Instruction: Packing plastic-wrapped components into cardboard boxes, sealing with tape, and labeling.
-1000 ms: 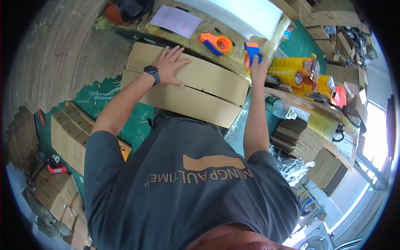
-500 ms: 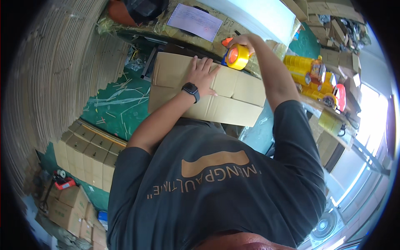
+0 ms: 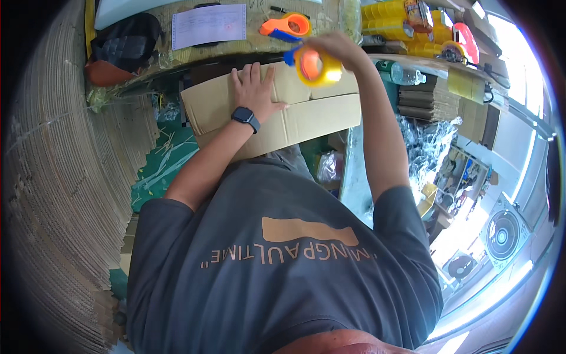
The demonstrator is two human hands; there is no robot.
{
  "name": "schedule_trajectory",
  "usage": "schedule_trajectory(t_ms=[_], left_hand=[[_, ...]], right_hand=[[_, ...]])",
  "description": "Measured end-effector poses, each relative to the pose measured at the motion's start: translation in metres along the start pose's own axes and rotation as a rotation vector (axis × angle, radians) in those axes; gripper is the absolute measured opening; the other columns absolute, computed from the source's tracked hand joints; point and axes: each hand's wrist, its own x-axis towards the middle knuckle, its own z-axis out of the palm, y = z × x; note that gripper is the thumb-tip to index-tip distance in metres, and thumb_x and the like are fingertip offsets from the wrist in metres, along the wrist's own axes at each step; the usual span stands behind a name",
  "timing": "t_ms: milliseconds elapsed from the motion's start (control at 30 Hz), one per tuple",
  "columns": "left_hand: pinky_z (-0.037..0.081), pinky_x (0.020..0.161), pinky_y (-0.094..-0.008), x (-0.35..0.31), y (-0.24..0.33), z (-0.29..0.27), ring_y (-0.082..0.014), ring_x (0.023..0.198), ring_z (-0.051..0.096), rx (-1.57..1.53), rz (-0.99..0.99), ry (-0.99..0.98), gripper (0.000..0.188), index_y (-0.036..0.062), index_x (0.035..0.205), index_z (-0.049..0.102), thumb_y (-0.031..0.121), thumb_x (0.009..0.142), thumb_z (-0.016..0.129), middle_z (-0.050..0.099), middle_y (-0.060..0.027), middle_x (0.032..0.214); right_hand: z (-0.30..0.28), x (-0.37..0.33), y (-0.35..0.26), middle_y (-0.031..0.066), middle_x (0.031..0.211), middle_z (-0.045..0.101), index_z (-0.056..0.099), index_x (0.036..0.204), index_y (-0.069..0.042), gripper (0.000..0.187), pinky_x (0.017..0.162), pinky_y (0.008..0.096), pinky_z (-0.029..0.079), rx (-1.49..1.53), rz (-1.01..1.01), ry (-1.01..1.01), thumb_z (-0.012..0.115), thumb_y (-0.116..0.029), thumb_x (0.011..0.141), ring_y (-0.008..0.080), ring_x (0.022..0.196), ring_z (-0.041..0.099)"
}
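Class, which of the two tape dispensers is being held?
The nearer dispenser, gripped in the right hand; the other dispenser lies on the workbench with no hand on it.

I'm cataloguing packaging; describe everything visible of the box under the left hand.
The cardboard box is plain light brown, its creased top flaps folded down to a seam parting slightly rightward. It lies crosswise before the person, by the workbench. The left hand lies on top, fingers spread; the right hand holds a tape dispenser over its far side, contact unclear.
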Motion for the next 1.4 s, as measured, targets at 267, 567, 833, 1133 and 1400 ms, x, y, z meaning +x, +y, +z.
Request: schedule_trajectory(t_ms=[267, 567, 833, 1133, 1400], left_hand=[[0.02, 0.124, -0.0708, -0.011, 0.007, 0.001, -0.0363, 0.146, 0.04, -0.066, 0.006, 0.025, 0.119, 0.0081, 0.155, 0.049, 0.064, 0.06, 0.093, 0.049, -0.0165, 0.152], [0.014, 0.128, -0.069, 0.006, -0.005, -0.008, -0.0379, 0.152, 0.038, -0.066, -0.075, 0.01, 0.125, 0.0046, 0.159, 0.043, 0.064, 0.061, 0.092, 0.046, -0.0213, 0.162], [0.011, 0.132, -0.0622, 0.005, -0.018, -0.009, -0.0321, 0.16, 0.028, -0.051, -0.06, -0.051, 0.134, -0.0035, 0.163, 0.034, 0.072, 0.065, 0.086, 0.036, -0.0187, 0.17], [0.024, 0.128, -0.0557, 0.032, -0.029, 0.011, -0.0306, 0.146, 0.051, -0.725, 0.009, -0.022, 0.09, 0.0003, 0.16, 0.043, 0.036, 0.089, 0.084, 0.053, -0.0175, 0.159], [0.057, 0.091, -0.0261, 0.113, 0.007, -0.001, -0.0076, 0.098, 0.07, -1.171, 0.007, -0.441, 0.031, 0.0005, 0.126, 0.075, 0.015, 0.099, 0.079, 0.078, -0.0026, 0.108]], right_hand=[[0.07, 0.194, -0.014, 0.0044, 0.086, 0.074, 0.068, 0.095, -0.013, 0.025, 0.069, 0.0377, 0.061, -0.278, 0.469, -0.459, 0.078, -0.035, 0.087, 0.0212, 0.068, 0.072], [0.014, 0.127, -0.106, 0.0077, 0.093, 0.075, 0.068, 0.096, -0.006, 0.028, 0.073, 0.0371, 0.062, -0.311, 0.585, -0.731, 0.079, -0.031, 0.092, 0.0195, 0.076, 0.07], [0.057, -0.032, 0.069, 0.0202, 0.142, 0.066, 0.054, 0.147, 0.003, 0.058, 0.114, 0.0488, 0.052, 1.481, 0.169, -0.234, 0.052, -0.042, 0.11, 0.0335, 0.13, 0.066], [0.16, -0.056, 0.106, 0.0205, 0.143, 0.067, 0.055, 0.151, -0.004, 0.064, 0.108, 0.054, 0.057, 2.32, -0.187, -0.341, 0.052, -0.052, 0.109, 0.0395, 0.128, 0.068], [0.158, -0.061, 0.131, 0.0187, 0.132, 0.073, 0.063, 0.141, -0.006, 0.056, 0.089, 0.0533, 0.066, 2.322, -0.093, -0.384, 0.055, -0.05, 0.108, 0.0387, 0.112, 0.076]])
